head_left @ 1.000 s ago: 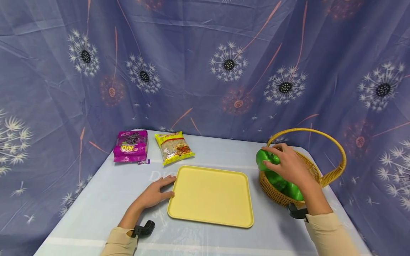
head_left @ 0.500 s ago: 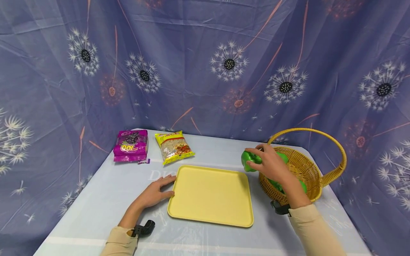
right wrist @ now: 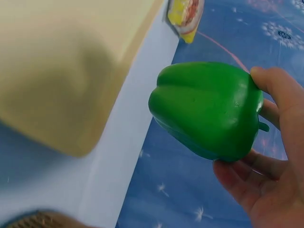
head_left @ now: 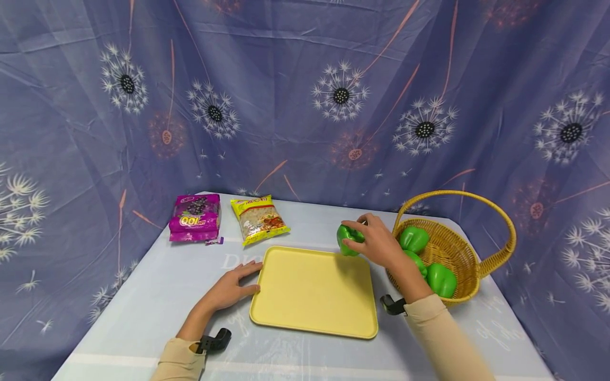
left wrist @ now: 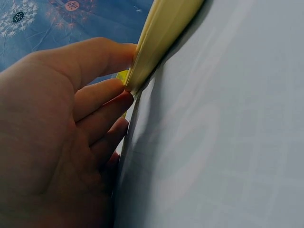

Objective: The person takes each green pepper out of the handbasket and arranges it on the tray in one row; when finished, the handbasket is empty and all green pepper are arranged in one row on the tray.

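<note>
My right hand [head_left: 379, 241] grips a green bell pepper [head_left: 349, 239] above the far right corner of the yellow tray [head_left: 312, 291]. In the right wrist view, thumb and fingertips pinch the stem end of the pepper [right wrist: 206, 109], its rounded base pointing away from the palm. My left hand [head_left: 227, 290] lies at the tray's left side, fingers fairly straight, with thumb and fingertips touching the rim. The left wrist view shows those fingertips against the edge of the tray [left wrist: 159, 42]. Three more green peppers [head_left: 441, 280] sit in the wicker basket [head_left: 455, 248] at the right.
A purple snack bag [head_left: 194, 218] and a yellow food packet [head_left: 259, 219] lie toward the back left of the table [head_left: 324, 214]. A small purple wrapper [head_left: 214, 241] lies by the purple bag. The basket's tall handle [head_left: 505, 227] arches above it. A patterned curtain [head_left: 286, 106] hangs behind.
My right hand has carried the pepper leftward from over the basket to above the tray's far right corner. More of the basket's contents now shows. My left hand has stayed in place.
</note>
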Demonstrator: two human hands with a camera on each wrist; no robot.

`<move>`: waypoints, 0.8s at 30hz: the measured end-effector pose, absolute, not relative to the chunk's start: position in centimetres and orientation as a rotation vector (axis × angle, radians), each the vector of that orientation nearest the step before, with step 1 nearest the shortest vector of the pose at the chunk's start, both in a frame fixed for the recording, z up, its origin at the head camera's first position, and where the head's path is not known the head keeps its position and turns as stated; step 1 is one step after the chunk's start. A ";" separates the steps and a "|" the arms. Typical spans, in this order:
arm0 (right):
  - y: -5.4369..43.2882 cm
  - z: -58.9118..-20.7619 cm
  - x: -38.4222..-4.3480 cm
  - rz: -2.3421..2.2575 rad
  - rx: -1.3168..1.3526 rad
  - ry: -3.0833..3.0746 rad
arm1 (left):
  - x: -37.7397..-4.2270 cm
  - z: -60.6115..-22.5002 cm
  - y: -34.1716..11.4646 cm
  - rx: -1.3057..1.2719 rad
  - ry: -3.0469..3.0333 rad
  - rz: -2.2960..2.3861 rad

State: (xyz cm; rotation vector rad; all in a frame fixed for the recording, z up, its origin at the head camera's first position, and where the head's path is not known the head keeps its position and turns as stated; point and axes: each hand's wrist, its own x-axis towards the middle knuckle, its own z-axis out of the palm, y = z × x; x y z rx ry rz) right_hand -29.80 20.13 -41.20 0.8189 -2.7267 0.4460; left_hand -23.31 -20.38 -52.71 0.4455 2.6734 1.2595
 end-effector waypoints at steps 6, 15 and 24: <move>18.0 -41.8 -30.3 0.469 0.833 -2.732 | -23.2 -52.4 -20.4 0.452 2.684 1.274; 14.8 -42.8 -30.6 0.486 0.874 -2.724 | -23.0 -52.8 -20.0 0.451 2.697 1.268; 11.8 -43.4 -30.6 0.460 0.899 -2.698 | -23.0 -52.5 -20.1 0.461 2.690 1.278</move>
